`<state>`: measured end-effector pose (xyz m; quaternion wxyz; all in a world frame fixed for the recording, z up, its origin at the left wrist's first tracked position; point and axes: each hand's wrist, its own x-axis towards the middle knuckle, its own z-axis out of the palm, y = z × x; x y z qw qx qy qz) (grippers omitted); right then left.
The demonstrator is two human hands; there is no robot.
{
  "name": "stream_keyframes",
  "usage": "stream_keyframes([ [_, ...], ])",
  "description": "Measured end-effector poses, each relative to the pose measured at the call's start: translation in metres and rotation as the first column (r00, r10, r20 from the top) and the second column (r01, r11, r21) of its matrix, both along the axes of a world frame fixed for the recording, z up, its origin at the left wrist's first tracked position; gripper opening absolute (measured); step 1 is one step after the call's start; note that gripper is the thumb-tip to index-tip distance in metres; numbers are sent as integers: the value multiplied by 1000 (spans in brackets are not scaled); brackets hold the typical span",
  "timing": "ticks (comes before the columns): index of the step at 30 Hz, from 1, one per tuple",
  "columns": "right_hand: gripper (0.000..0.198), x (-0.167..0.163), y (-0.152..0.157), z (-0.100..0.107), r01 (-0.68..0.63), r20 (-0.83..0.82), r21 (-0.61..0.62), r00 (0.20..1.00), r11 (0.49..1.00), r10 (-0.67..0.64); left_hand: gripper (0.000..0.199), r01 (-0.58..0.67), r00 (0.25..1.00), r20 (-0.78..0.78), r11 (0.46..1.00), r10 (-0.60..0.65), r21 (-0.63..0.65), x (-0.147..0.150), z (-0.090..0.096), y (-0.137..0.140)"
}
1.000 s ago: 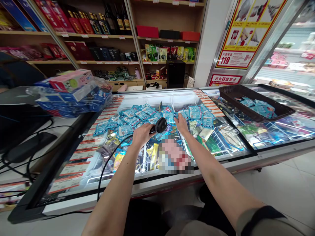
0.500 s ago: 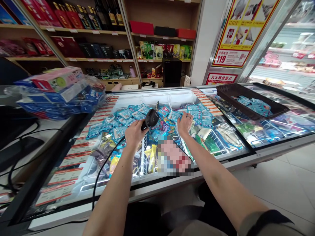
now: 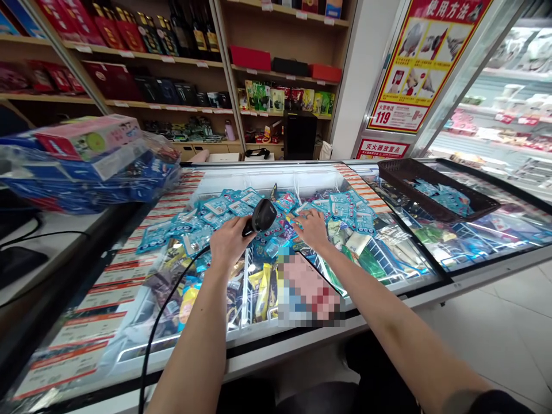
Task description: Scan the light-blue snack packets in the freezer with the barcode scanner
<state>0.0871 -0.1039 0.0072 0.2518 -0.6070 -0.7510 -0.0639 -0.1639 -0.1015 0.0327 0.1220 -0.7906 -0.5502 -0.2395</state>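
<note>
My left hand is closed around the handle of a black barcode scanner, its head tilted over the freezer's glass top. A black cable runs from it down past my forearm. To its right, my right hand reaches over the glass with fingers stretched towards the scanner, close to small blue packets. One heap of blue packets lies left of and behind the scanner; more blue packets lie beyond my right hand. Whether my right fingertips touch a packet, I cannot tell. A blurred-out flat pinkish object lies between my forearms.
A dark brown tray holding blue packets rests on the freezer at right. Plastic-wrapped boxes are stacked at left. Price labels line the glass. Stocked shelves stand behind.
My right hand has moved left, nearer the scanner, and its fingers now point leftward. My left hand still holds the scanner. The view has shifted slightly.
</note>
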Motion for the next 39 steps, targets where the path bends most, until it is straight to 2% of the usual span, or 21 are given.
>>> stream_keyframes([
  [4, 36, -6, 5, 2, 23, -42, -8, 999, 1000, -24, 38, -3, 1000, -22, 1000, 3, -5, -8, -1, 2],
  [7, 46, -18, 9, 4, 29, -68, -68, 997, 997, -34, 38, 13, 999, -33, 1000, -13, -1, -8, -1, 2],
  [13, 68, -42, 13, 1, -47, -66, -86, 997, 995, 41, 37, 17, 997, -77, 1000, -16, 9, -7, 0, 2],
  [18, 61, -36, 20, -6, -28, -192, -124, 981, 992, 3, 37, 16, 995, -95, 1000, -14, 27, -8, 0, 2],
  [21, 47, -22, 25, -13, -34, -382, -83, 924, 996, -1, 36, 13, 995, -97, 999, -10, 29, -8, 1, 2],
  [24, 39, -7, 29, -21, -14, -617, -15, 787, 1000, 2, 37, 15, 996, -90, 1000, -13, 24, -7, 1, 3],
  [26, 34, 2, 31, -26, 2, -694, 28, 719, 1000, 18, 38, 21, 996, -88, 1000, -19, 19, -6, 1, 3],
  [29, 27, 8, 34, -29, 11, -730, 79, 682, 997, 50, 38, 45, 995, -88, 999, -44, 10, -4, 1, 3],
  [33, 23, 8, 36, -30, 29, -739, 116, 670, 993, 67, 37, 96, 989, -113, 995, -98, -16, -1, 1, 2],
  [39, 26, 9, 38, -32, 11, -789, 88, 611, 996, 63, 38, 148, 973, -167, 986, -159, -77, 0, 4, 1],
])
